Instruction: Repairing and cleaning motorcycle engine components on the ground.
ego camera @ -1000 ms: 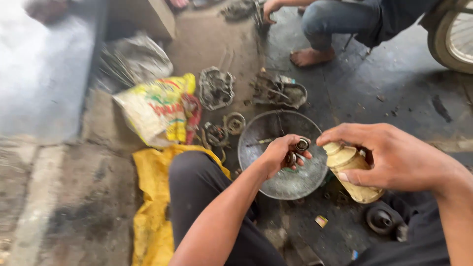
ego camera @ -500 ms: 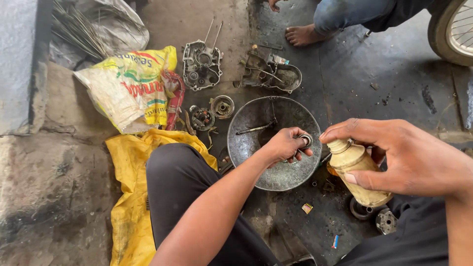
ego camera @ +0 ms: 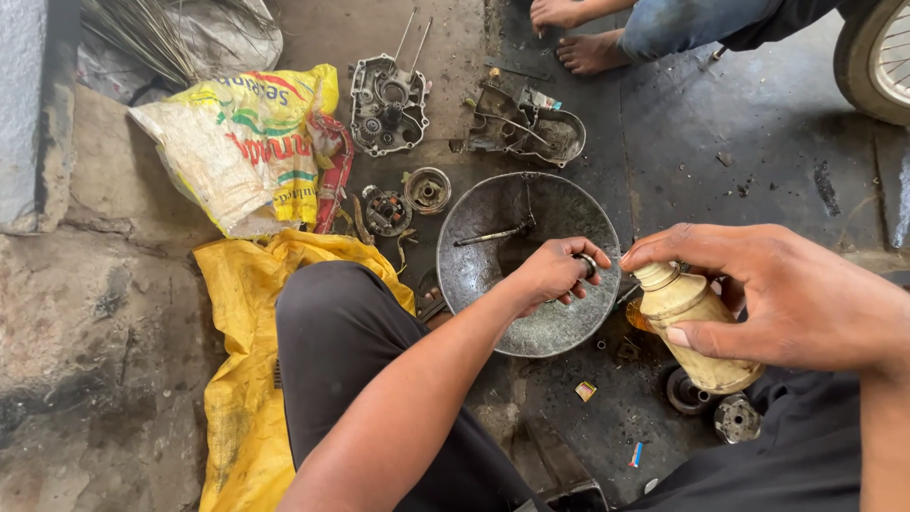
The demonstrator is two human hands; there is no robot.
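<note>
Pinching a small metal ring [ego camera: 589, 265] over the dented steel bowl [ego camera: 493, 213], the left hand [ego camera: 550, 273] stays closed; the right hand [ego camera: 787, 299] wraps a grimy cream bottle [ego camera: 684, 303] beside it.

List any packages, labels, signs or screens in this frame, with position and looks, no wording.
Printed sack: upper left on the ground, crumpled, yellow and white with red and green print.
Plastic bottle: in the right hand, beside the metal bowl, cream-coloured, grimy, no label visible.
Signs or screens: none.
</note>
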